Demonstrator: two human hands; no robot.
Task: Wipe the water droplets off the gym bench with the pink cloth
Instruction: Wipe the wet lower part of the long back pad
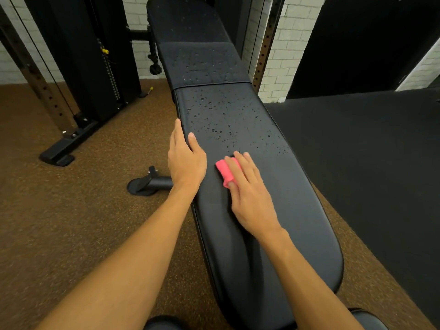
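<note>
Cloth (223, 171): pressed on bench (273, 234) under right hand (248, 196), fingers (240, 160) flat together, thumb in its fold. Droplets (219, 115): dead ahead, lengthwise. Left hand (187, 160): relaxed, on left edge.

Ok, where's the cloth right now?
Head view: the cloth is on the bench, near its middle, under the fingers of the right hand, just this side of the droplets.
</note>
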